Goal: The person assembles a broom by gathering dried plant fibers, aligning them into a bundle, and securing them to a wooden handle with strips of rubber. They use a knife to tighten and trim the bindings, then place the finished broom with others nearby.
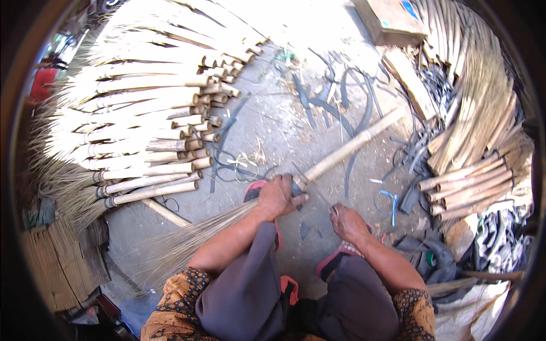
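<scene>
A broom lies slantwise in front of me, its pale bamboo handle (355, 142) pointing to the far right and its fine straw bristles (193, 241) spreading to the near left. My left hand (278, 197) is closed round the broom where bristles meet handle, beside a dark rubber binding (297, 184). A thin, straight dark strip (314, 187) runs from that joint to my right hand (347, 223), whose fingers pinch its near end. Whether it is a taut strip or a slim blade, I cannot make out.
Many finished brooms (151, 150) are stacked at the left, handle ends toward me. Black rubber strips (341, 116) litter the floor. Bamboo pieces (475, 187), more straw (475, 96) and a wooden box (389, 23) line the right. Cardboard (62, 261) stands near left.
</scene>
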Motion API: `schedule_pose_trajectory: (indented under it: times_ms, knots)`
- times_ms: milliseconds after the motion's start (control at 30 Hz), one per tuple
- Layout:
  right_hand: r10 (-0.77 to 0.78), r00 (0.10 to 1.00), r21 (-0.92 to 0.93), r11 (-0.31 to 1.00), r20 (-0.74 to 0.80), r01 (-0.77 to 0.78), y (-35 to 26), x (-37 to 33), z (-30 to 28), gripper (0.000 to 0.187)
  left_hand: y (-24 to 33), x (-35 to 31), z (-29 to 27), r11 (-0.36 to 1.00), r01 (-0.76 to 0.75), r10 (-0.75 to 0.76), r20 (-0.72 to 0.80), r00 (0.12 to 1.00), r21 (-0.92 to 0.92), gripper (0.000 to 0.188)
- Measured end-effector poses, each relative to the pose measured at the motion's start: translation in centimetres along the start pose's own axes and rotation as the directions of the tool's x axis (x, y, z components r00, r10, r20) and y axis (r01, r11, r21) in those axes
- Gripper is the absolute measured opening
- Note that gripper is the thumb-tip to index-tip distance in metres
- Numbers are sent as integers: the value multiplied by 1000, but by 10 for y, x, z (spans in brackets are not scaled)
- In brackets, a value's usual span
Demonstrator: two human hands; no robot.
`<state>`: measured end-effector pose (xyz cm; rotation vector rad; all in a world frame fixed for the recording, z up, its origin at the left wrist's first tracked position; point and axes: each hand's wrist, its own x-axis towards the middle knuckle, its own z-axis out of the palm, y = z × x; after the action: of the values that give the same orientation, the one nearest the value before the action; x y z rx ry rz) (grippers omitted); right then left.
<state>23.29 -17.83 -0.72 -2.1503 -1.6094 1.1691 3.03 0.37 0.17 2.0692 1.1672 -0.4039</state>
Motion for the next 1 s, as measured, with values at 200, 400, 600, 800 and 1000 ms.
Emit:
schedule_pose_trajectory:
  times_ms: [200,400,600,800,1000]
  knots:
    - [-36,996,-68,997,79,42,-8,-2,-7,23,-16,7,-2,990,-24,50,186,981,-141,80]
    - [85,995,45,995,44,-87,-13,-4,-7,26,-15,-2,16,1000,-5,5,-85,996,6,76]
    - [95,995,102,990,20,-97,-4,-3,-4,28,-16,-1,11,997,25,-23,33,999,-67,77]
    - [-9,997,7,1000,71,8,2,-2,-2,27,-19,5,14,999,-41,41,-14,999,-28,73]
    - [79,994,-100,992,69,-72,-3,-3,0,24,-26,11,21,997,35,-37,-25,999,-67,74]
